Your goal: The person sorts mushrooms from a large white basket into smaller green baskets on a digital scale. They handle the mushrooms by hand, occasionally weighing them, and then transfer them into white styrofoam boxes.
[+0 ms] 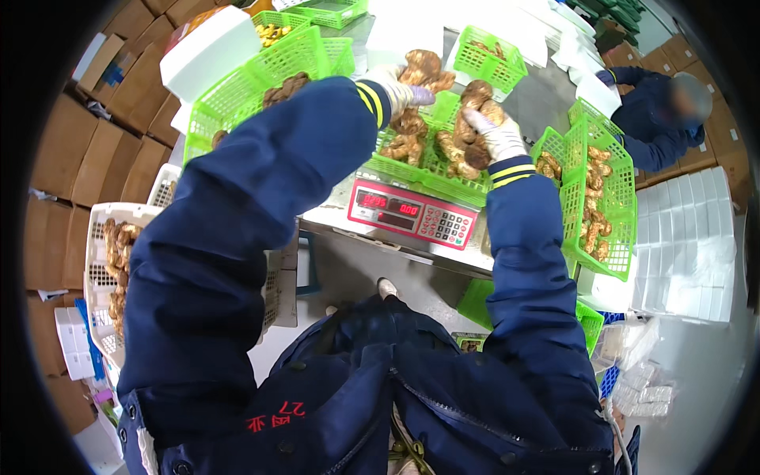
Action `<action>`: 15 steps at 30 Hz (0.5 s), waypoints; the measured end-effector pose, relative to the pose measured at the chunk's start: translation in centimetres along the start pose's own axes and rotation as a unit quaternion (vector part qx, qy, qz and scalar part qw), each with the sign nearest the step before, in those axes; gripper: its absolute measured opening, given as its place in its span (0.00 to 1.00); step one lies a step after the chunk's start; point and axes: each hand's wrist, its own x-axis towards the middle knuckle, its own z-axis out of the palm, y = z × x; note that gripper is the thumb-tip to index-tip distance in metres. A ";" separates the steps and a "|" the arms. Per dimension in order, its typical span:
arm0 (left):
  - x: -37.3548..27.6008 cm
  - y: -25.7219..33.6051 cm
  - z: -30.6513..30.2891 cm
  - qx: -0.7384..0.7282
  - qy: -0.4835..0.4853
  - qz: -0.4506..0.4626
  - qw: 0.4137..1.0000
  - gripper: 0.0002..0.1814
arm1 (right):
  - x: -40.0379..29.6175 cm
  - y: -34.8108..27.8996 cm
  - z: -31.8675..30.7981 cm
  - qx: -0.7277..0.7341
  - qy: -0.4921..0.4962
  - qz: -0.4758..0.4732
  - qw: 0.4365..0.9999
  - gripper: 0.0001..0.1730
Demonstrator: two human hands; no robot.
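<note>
My left hand (395,89), in a pale glove, is at a large brown mushroom (423,68) above a green plastic basket (436,178); the sleeve and glove partly hide its fingers. Gloved too, my right hand (496,133) grips several brown mushrooms (473,124) over the basket's right part. Thick pale-brown mushrooms (407,148) lie inside the basket. The basket rests on a red-framed electronic scale (412,212) with lit digits and a keypad.
Green baskets (599,196) of mushrooms stand to the right, more (261,71) to the left beside a white foam box (208,56). A small green basket (490,59) is at the back. A co-worker (659,119) is at the far right. Cardboard boxes (65,142) are stacked left.
</note>
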 end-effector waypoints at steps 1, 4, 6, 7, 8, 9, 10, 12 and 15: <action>2.5 -2.8 0.1 0.002 -0.011 0.014 1.000 0.49 | 0.0 0.6 0.7 0.014 -0.020 0.020 0.999 0.28; 5.1 -6.3 0.8 0.133 0.027 -0.088 0.987 0.48 | 0.1 2.3 2.0 -0.022 0.043 0.129 0.990 0.32; 5.4 -7.3 -0.2 0.160 -0.059 -0.152 0.974 0.41 | 0.4 2.8 2.1 0.005 0.018 0.187 0.982 0.35; 3.6 -5.9 0.1 0.114 -0.026 -0.165 0.979 0.36 | 0.3 1.9 1.7 0.032 -0.022 0.229 0.973 0.37; 2.5 -4.4 -0.3 0.117 -0.033 -0.162 0.979 0.36 | 0.2 0.9 2.5 -0.016 0.010 0.184 0.983 0.36; 0.7 -2.6 -1.0 0.080 -0.042 -0.160 0.983 0.36 | 1.4 1.1 2.3 -0.057 0.014 0.114 0.992 0.36; -0.8 -0.9 -1.5 0.040 -0.058 -0.156 0.985 0.36 | 2.5 1.0 1.7 -0.127 0.041 0.000 0.991 0.34; -6.4 1.7 -4.6 -0.040 -0.082 -0.125 0.988 0.32 | 2.9 -2.6 4.8 -0.077 0.048 -0.050 0.995 0.31; -16.2 5.2 -10.7 -0.048 -0.048 -0.016 0.998 0.26 | 0.1 -9.3 11.1 0.007 -0.060 -0.102 0.993 0.23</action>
